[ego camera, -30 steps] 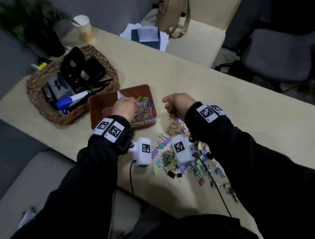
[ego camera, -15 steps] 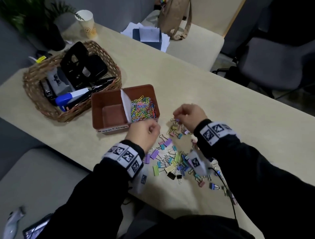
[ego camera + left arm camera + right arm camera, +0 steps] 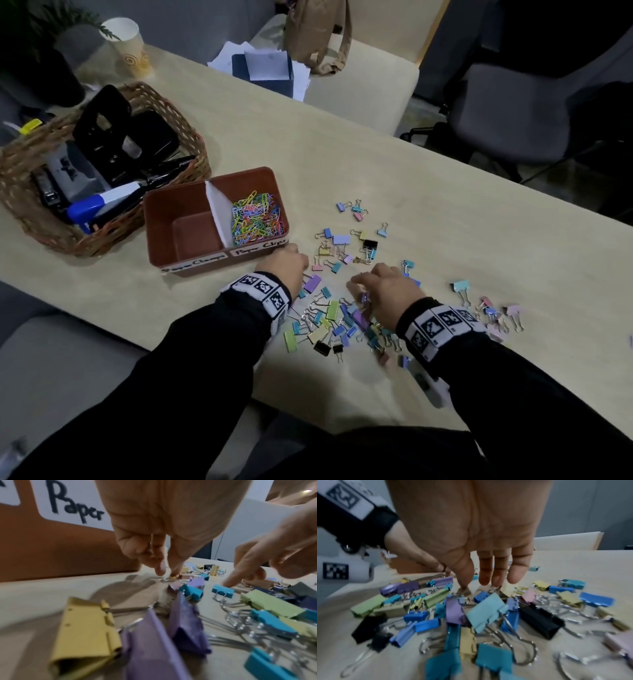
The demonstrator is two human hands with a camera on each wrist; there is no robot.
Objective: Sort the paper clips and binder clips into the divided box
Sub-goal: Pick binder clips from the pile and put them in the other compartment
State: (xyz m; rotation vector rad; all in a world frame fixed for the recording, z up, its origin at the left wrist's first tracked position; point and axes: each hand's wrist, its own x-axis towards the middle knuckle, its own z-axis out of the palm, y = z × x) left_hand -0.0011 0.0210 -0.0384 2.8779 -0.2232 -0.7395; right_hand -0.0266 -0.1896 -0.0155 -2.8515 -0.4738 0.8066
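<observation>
The brown divided box (image 3: 154,254) stands left of centre; its right compartment holds coloured paper clips (image 3: 257,220), its left compartment is bare. Several coloured binder clips (image 3: 329,316) lie scattered on the table in front of it. My left hand (image 3: 287,268) is low beside the box's front corner; in the left wrist view its thumb and fingers (image 3: 160,568) pinch the wire handle of a small binder clip (image 3: 173,576). My right hand (image 3: 387,291) hovers over the pile, fingers (image 3: 516,574) hanging fairly straight, one fingertip touching a blue clip (image 3: 223,590).
A wicker basket (image 3: 191,137) with a hole punch (image 3: 102,123), stapler and markers sits left of the box. A paper cup (image 3: 130,48) and a dark plant pot stand far left. Papers on a dark book (image 3: 263,68), a bag (image 3: 318,34) and office chairs (image 3: 531,102) lie beyond.
The left hand came out of the box and dropped to the clips by its front corner. The right hand moved down and toward me into the binder clip pile.
</observation>
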